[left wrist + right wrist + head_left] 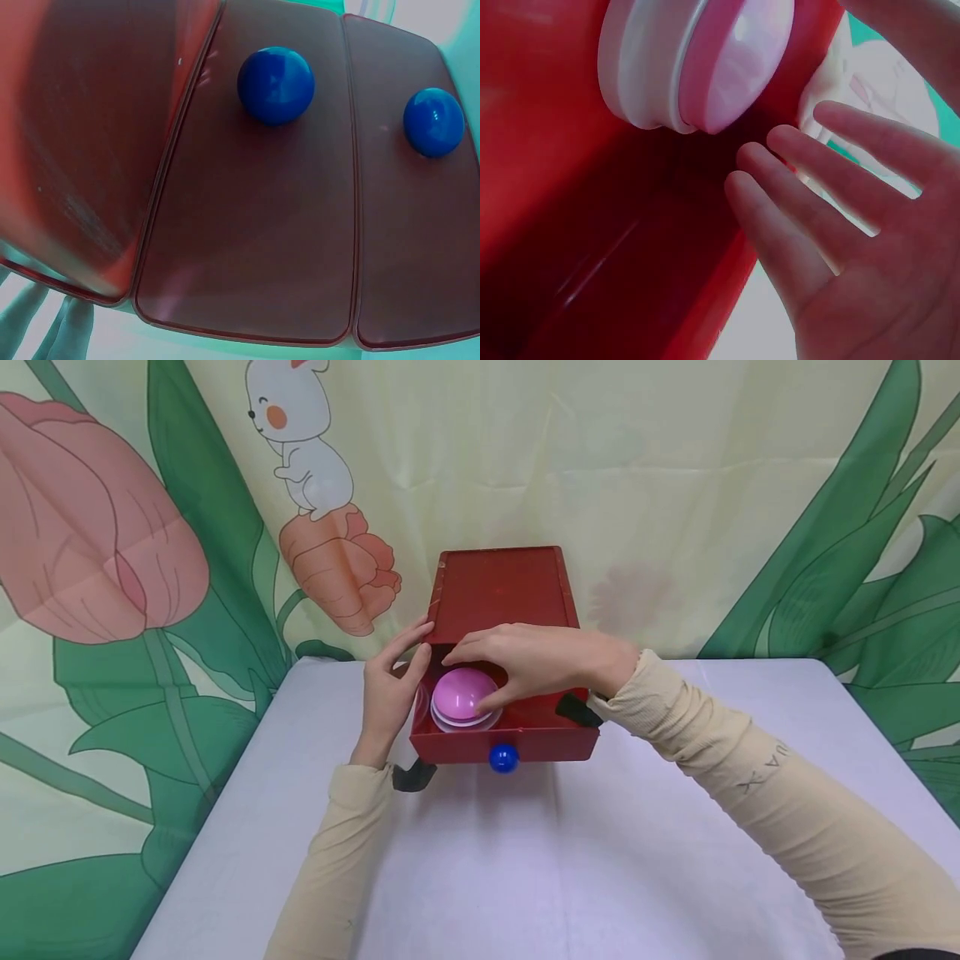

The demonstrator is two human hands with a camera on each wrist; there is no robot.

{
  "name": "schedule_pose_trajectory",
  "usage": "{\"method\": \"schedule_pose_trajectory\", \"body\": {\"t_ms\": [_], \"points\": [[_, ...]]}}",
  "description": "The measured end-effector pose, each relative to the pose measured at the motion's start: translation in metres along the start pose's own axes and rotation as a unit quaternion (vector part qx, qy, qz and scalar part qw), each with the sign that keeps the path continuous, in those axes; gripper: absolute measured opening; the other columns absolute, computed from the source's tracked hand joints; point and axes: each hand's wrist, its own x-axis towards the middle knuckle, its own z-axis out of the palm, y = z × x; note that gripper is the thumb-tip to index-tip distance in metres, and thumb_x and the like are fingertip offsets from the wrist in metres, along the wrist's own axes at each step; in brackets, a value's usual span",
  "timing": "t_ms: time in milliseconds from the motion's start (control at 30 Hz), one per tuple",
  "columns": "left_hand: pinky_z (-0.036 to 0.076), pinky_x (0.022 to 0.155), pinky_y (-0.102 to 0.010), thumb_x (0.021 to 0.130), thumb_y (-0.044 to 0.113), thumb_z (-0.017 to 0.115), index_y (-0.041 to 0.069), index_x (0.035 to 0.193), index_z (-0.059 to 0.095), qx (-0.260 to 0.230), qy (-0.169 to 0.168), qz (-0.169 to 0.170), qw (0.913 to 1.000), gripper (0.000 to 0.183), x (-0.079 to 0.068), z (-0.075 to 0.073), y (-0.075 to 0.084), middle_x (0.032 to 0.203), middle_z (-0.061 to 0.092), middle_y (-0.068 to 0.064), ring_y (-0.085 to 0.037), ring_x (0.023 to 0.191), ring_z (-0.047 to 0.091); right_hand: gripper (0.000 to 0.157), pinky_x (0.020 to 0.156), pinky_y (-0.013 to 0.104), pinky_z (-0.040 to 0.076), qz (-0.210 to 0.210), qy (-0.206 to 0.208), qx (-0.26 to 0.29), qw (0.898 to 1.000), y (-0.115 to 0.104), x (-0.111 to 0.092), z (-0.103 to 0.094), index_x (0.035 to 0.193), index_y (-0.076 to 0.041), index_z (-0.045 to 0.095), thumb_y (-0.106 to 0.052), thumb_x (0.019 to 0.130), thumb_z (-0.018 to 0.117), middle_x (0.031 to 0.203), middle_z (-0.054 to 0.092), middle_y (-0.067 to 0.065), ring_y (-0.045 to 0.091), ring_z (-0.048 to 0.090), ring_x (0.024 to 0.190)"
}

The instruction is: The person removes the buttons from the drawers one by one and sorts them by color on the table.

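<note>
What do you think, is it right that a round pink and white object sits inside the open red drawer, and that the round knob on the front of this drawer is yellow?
Not quite: the knob is blue, not yellow, as the head view shows. The round pink and white object does sit inside the open red drawer.

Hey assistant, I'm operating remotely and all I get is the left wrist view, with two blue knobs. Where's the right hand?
Observer: The head view shows the right hand over the open red drawer.
Operator: What's in that drawer?
Observer: A round pink-and-white object, toward the drawer's left side.
Operator: Are the right hand's fingers touching it?
Observer: In the right wrist view, a gap shows between it and the four fingers. Whether the thumb touches it, I can't tell.
</note>
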Motion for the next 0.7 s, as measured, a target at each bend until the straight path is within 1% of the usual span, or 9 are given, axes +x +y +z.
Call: {"method": "schedule_pose_trajectory", "body": {"t_ms": [67,200,300,400,533,700], "points": [[0.055,0.095,-0.037,0.098,0.014,0.062,0.008,0.133,0.064,0.0,-0.001,-0.003,1.0,0.035,-0.001,0.0,0.004,0.144,0.057,-0.004,-0.021,0.128,0.057,0.065,0.11,0.037,0.044,0.006,-0.007,0.0,1.0,0.002,0.001,0.002,0.141,-0.007,0.054,-0.035,0.087,0.077,0.142,0.056,0.007,0.022,0.053,0.131],[0.055,0.094,-0.031,0.098,0.009,0.06,0.001,0.132,0.063,0.003,-0.004,-0.003,1.0,0.035,-0.004,0.0,0.022,0.144,0.056,-0.011,-0.025,0.128,0.057,0.067,0.107,0.035,0.046,0.014,-0.019,0.009,1.0,0.004,0.004,0.005,0.142,-0.007,0.052,-0.036,0.087,0.077,0.141,0.056,0.006,0.02,0.054,0.129],[0.055,0.092,-0.028,0.098,0.006,0.059,-0.003,0.131,0.062,0.004,-0.005,-0.001,1.0,0.034,-0.006,0.001,0.034,0.142,0.057,-0.015,-0.027,0.127,0.057,0.067,0.103,0.033,0.049,0.013,-0.027,0.023,0.999,0.005,0.007,0.008,0.142,-0.006,0.052,-0.034,0.087,0.077,0.139,0.058,0.006,0.019,0.056,0.126],[0.055,0.093,-0.029,0.098,0.003,0.058,-0.004,0.13,0.062,0.004,-0.005,-0.002,1.0,0.034,-0.006,0.001,0.037,0.142,0.057,-0.016,-0.027,0.127,0.057,0.065,0.101,0.032,0.05,0.014,-0.037,0.031,0.999,0.006,0.011,0.011,0.143,-0.008,0.052,-0.032,0.087,0.077,0.138,0.058,0.004,0.018,0.056,0.124],[0.055,0.094,-0.031,0.098,0.004,0.059,-0.004,0.13,0.062,0.0,-0.004,-0.002,1.0,0.034,-0.006,0.0,0.036,0.142,0.057,-0.016,-0.027,0.128,0.057,0.064,0.103,0.033,0.049,0.016,-0.047,0.026,0.998,0.006,0.015,0.015,0.143,-0.009,0.052,-0.03,0.088,0.076,0.141,0.057,0.004,0.019,0.055,0.127],[0.055,0.094,-0.03,0.098,0.006,0.06,-0.003,0.13,0.062,0.001,-0.005,-0.002,1.0,0.034,-0.006,0.001,0.034,0.142,0.057,-0.014,-0.026,0.127,0.057,0.059,0.105,0.035,0.048,0.012,-0.045,0.014,0.999,0.006,0.017,0.016,0.14,-0.008,0.056,-0.027,0.088,0.077,0.139,0.058,0.006,0.021,0.055,0.128]]}}
